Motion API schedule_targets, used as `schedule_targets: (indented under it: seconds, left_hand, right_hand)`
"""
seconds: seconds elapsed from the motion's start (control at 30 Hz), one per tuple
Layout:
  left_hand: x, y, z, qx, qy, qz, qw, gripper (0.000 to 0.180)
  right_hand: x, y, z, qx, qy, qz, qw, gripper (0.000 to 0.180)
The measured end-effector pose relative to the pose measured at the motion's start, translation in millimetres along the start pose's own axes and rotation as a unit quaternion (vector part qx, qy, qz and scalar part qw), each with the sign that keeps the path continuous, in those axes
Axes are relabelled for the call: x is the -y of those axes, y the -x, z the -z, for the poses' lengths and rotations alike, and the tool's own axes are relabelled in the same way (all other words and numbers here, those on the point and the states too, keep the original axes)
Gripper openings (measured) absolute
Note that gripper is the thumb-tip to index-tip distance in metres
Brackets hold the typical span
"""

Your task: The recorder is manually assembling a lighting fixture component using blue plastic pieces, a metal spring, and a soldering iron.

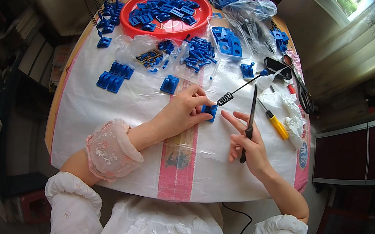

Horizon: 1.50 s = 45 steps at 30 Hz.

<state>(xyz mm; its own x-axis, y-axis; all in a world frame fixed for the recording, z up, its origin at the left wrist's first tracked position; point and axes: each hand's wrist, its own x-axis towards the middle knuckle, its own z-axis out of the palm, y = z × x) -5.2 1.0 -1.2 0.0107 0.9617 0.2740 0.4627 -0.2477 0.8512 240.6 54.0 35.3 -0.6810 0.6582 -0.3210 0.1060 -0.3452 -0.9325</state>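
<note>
One small, smooth blue block [212, 114] sits pinched between thumb and fingers of the left hand [183, 109], a springy black wire coil [225, 99] at its far edge running into a straight stem [245, 84] tipped by a round blue knob [264, 73]. Just right of that grip, the right hand [255, 148] clasps a slim, straight dark tool [253, 108]. Beyond the grip lies a round, shiny red tray [202, 16]; glossy, creased sheeting [84, 114] spreads beneath.

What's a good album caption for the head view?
Left hand pinches a blue part, right hand holds a dark tool; a red tray sits beyond.
</note>
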Motion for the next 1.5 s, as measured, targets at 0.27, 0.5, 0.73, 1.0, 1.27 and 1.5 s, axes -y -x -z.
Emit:
schedule_targets:
  seconds: [0.27, 0.5, 0.73, 1.0, 1.27, 1.5]
  left_hand:
    - [0.3, 0.9, 0.9, -0.001, -0.005, -0.004, 1.000, 0.023]
    - [0.4, 1.3, 0.2, -0.006, 0.002, -0.003, 1.000, 0.023]
    - [1.6, 1.1, 0.8, -0.008, -0.005, -0.004, 1.000, 0.024]
    - [0.9, 0.6, 0.8, -0.003, -0.008, -0.002, 1.000, 0.024]
    - [0.5, 1.5, 1.0, 0.002, -0.002, -0.003, 1.000, 0.025]
    - [1.8, 2.4, 1.7, 0.000, -0.007, -0.003, 1.000, 0.027]
  right_hand:
    - [-2.2, -4.5, -20.9, 0.038, 0.018, -0.013, 0.999, 0.061]
    - [-5.5, 5.9, -28.9, 0.029, 0.047, -0.014, 0.998, 0.057]
    - [-2.3, 11.9, -20.7, -0.005, 0.012, 0.021, 1.000, 0.044]
    - [0.0, -6.2, -19.7, -0.006, -0.010, 0.028, 1.000, 0.042]
    - [2.7, -2.0, -16.5, -0.008, -0.050, 0.009, 0.999, 0.048]
    - [9.2, -5.0, -4.6, -0.019, -0.096, -0.015, 0.995, 0.046]
